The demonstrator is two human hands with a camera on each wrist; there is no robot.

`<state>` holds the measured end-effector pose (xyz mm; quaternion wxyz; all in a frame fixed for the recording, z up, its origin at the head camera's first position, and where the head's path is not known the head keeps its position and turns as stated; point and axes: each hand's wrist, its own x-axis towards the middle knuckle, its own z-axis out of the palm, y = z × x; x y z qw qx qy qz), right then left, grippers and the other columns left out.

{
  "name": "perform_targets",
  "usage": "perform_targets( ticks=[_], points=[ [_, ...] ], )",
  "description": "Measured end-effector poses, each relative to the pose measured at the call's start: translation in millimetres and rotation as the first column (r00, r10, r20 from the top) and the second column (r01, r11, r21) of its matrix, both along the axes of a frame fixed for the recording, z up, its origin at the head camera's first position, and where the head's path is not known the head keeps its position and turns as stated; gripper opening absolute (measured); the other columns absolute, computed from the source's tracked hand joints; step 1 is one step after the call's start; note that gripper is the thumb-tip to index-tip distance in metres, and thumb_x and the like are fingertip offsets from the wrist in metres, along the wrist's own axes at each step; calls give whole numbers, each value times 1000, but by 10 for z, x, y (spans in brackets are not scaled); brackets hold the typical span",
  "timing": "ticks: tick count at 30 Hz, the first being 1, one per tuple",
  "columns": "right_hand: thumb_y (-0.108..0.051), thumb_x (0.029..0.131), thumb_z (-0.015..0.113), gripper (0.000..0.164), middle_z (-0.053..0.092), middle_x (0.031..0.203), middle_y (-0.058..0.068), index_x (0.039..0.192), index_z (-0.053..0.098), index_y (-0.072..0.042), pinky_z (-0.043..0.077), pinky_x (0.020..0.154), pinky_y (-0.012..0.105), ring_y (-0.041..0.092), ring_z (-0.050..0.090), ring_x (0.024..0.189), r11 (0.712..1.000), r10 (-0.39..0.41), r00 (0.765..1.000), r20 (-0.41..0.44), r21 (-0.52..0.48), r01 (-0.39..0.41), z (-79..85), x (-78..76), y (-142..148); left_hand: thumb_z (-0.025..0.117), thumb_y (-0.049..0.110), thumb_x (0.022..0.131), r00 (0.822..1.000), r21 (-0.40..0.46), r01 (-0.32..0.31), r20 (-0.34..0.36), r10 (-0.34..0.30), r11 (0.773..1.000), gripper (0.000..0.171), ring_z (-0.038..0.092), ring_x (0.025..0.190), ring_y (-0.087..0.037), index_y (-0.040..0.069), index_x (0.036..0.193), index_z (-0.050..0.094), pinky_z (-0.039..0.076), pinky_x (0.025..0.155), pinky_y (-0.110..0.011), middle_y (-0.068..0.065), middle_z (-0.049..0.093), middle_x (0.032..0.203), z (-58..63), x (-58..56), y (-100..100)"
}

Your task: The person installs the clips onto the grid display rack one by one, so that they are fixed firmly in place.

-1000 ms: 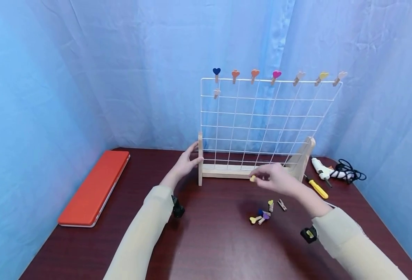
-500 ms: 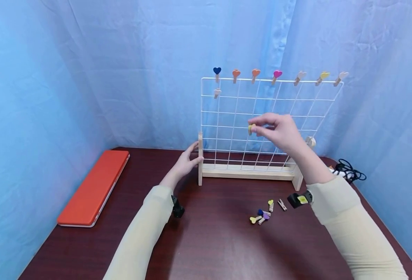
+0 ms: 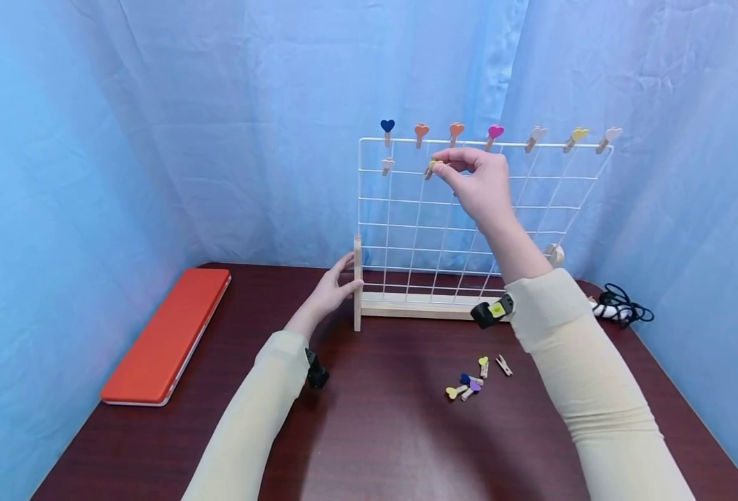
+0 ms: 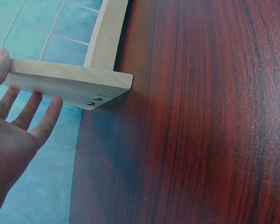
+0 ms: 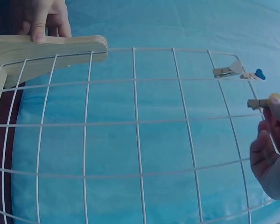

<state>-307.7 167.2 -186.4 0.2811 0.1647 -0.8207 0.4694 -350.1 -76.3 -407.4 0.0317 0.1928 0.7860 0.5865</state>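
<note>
My right hand point(image 3: 483, 182) pinches a mini clothespin with a yellow heart point(image 3: 429, 171) between thumb and fingers, at the second wire from the top of the white wire grid point(image 3: 417, 203). In the right wrist view the held clothespin point(image 5: 255, 103) points its wooden jaws across the wires. A white-heart clothespin point(image 3: 387, 166) sits on that same wire to the left. My left hand point(image 3: 328, 292) holds the wooden left side point(image 3: 358, 296) of the grid's stand. In the left wrist view, the thumb lies at its edge and the fingers point(image 4: 49, 116) along its outer face.
Several heart clothespins line the top wire, among them a dark blue one point(image 3: 388, 126). Loose clothespins point(image 3: 483, 367) lie on the dark table before the stand. A red case point(image 3: 171, 337) is at left; a black cord point(image 3: 626, 303) lies behind the right arm.
My right hand has raised the yellow-heart clothespin from near the stand's base up to the second wire, moving slightly left. The left hand has stayed on the stand's side.
</note>
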Motion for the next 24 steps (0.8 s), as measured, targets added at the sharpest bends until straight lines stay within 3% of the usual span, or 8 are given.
perform_targets(
  ticks=[6, 10, 17, 24],
  points=[
    [-32, 74, 71, 24, 66, 79, -4, 90, 73, -14, 39, 49, 22, 12, 58, 62, 991, -26, 999, -25, -131, 23, -9, -115, -84, 57, 28, 86, 1000, -7, -13, -25, 13, 1000, 68, 37, 123, -26, 25, 142, 20, 51, 79, -42, -6, 30, 142, -39, -27, 33],
    [-34, 73, 71, 27, 68, 82, -1, 91, 73, -14, 35, 41, 24, 14, 59, 52, 988, -38, 999, 7, -151, 38, -40, -142, -120, 56, 22, 87, 1000, -2, 7, -16, -7, 1000, 67, 37, 123, -30, 21, 143, 20, 50, 80, -44, -9, 29, 143, 38, 32, 35],
    [-37, 75, 69, 26, 63, 61, 3, 93, 73, -19, 27, 35, 27, 15, 56, 47, 993, -66, 998, -6, -103, 65, -62, -166, -185, 54, 19, 89, 1000, -23, 17, -4, -18, 1000, 66, 36, 123, -30, 16, 143, 18, 49, 82, -46, -12, 27, 143, 210, 177, 33],
    [-37, 77, 67, 26, 62, 58, 7, 95, 72, -18, 24, 34, 25, 14, 55, 45, 996, -68, 997, -45, -62, 65, -59, -176, -231, 55, 16, 88, 1000, 6, 22, -18, -22, 1000, 67, 38, 121, -35, 11, 143, 18, 47, 82, -51, -17, 27, 142, 201, 160, 15]
  ],
)
